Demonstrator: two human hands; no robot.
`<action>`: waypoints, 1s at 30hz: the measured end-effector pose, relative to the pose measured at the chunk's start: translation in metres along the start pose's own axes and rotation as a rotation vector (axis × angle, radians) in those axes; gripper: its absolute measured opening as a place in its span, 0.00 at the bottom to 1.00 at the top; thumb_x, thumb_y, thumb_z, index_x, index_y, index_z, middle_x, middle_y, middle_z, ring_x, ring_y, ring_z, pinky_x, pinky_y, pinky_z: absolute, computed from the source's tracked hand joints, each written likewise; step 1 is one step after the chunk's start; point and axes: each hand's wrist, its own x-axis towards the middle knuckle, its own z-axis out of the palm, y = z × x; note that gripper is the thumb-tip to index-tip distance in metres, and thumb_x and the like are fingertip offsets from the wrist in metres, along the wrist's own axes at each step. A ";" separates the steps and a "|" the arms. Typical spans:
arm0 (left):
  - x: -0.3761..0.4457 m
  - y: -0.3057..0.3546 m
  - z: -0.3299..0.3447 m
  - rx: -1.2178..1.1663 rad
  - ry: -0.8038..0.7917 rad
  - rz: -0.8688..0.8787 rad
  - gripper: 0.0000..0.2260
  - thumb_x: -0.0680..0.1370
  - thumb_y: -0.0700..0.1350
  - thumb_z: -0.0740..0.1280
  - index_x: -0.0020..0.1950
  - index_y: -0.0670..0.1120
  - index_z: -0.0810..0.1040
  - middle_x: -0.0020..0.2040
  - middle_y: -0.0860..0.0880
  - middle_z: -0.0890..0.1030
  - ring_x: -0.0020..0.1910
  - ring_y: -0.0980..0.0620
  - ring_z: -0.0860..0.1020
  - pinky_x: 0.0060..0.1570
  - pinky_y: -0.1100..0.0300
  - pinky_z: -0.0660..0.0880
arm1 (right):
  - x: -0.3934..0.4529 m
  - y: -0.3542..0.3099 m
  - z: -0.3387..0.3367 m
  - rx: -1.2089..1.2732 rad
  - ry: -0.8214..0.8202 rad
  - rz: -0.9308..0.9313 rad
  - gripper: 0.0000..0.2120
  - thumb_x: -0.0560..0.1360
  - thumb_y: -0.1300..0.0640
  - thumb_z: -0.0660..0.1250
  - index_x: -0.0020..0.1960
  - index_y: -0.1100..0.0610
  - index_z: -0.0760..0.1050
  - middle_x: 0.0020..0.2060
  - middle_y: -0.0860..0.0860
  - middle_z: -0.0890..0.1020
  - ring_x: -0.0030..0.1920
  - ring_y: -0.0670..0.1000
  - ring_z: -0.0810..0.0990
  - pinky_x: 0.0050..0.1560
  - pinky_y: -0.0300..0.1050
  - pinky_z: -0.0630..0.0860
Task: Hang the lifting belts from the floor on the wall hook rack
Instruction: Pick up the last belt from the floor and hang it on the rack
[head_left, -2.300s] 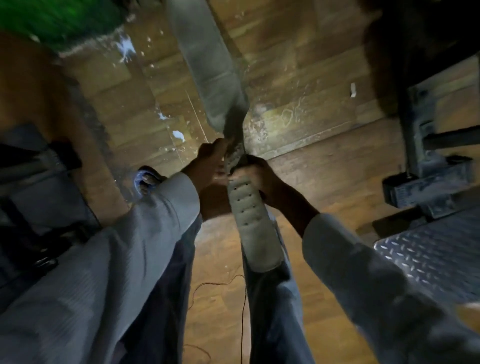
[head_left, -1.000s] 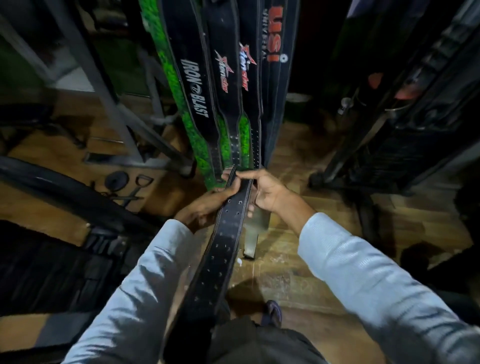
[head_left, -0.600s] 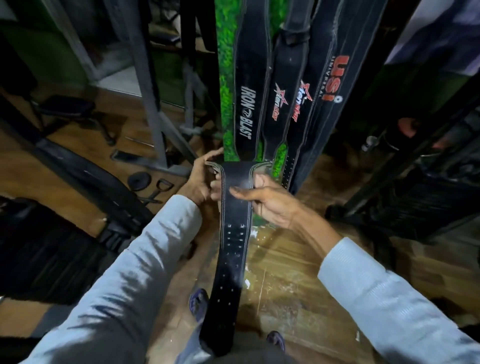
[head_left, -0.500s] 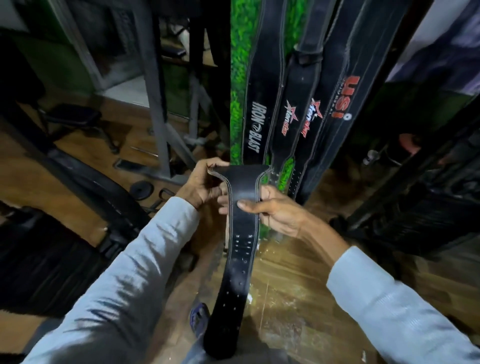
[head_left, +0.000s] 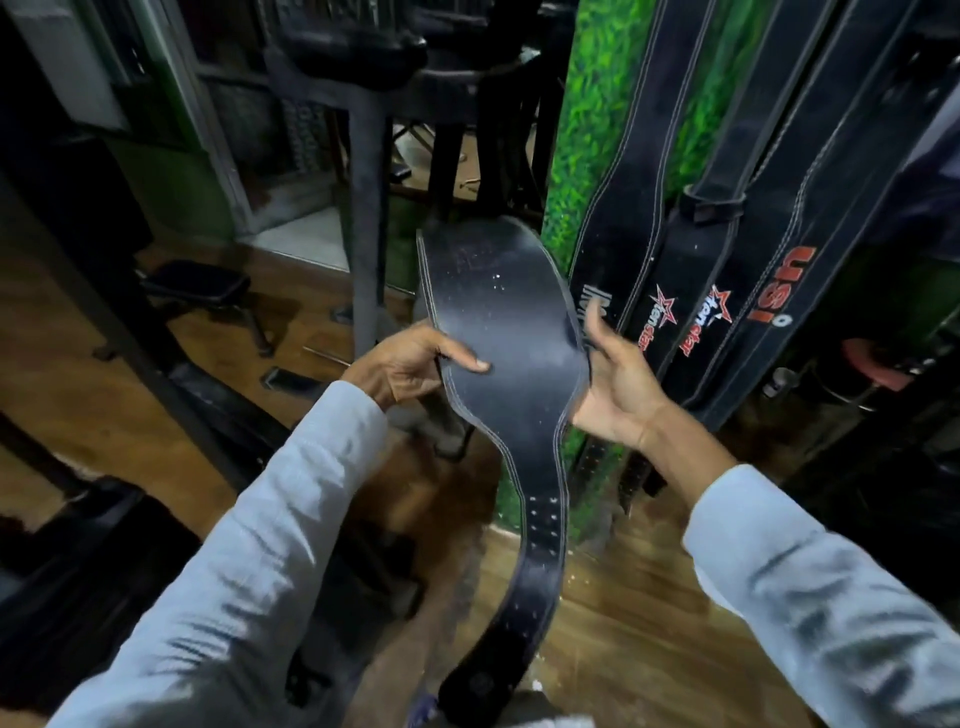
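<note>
A black leather lifting belt (head_left: 511, 332) with white stitching stands upright in front of me, wide part up, its narrow holed tail hanging toward the floor. My left hand (head_left: 410, 366) pinches its left edge, thumb on the front face. My right hand (head_left: 615, 387) is at the belt's right edge, palm open toward it, fingers spread and blurred. Several black belts (head_left: 722, 291) with red lettering hang side by side to the right, against a green grass-patterned wall strip (head_left: 597, 104). The hook rack itself is out of view above.
A dark metal machine frame (head_left: 366, 218) stands just behind the held belt. A low black bench (head_left: 200, 283) sits on the wooden floor (head_left: 634, 639) at left. More dark gym equipment (head_left: 878, 374) fills the right side.
The belt has risen, so its wide section is now between my hands instead of the narrow end. My right hand has come off the front and opened beside the right edge.
</note>
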 end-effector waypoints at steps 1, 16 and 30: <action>-0.002 0.002 -0.001 0.048 -0.007 0.039 0.18 0.65 0.25 0.71 0.54 0.32 0.81 0.47 0.40 0.87 0.48 0.44 0.86 0.50 0.54 0.83 | 0.012 -0.013 0.004 0.007 -0.002 -0.014 0.39 0.77 0.34 0.62 0.78 0.60 0.69 0.76 0.62 0.71 0.76 0.63 0.70 0.77 0.63 0.65; 0.012 0.050 -0.018 -0.143 0.248 0.314 0.14 0.72 0.40 0.77 0.54 0.36 0.82 0.54 0.37 0.82 0.55 0.39 0.80 0.67 0.40 0.73 | 0.082 -0.017 -0.010 -0.440 0.138 -0.053 0.52 0.62 0.58 0.86 0.78 0.62 0.61 0.71 0.57 0.77 0.73 0.55 0.74 0.78 0.64 0.65; 0.023 -0.020 0.022 0.380 0.328 0.383 0.05 0.73 0.37 0.78 0.45 0.38 0.84 0.39 0.52 0.86 0.40 0.54 0.83 0.42 0.64 0.79 | 0.089 -0.132 0.001 -0.445 0.226 -0.299 0.22 0.74 0.56 0.77 0.61 0.71 0.80 0.50 0.63 0.87 0.48 0.60 0.86 0.63 0.63 0.78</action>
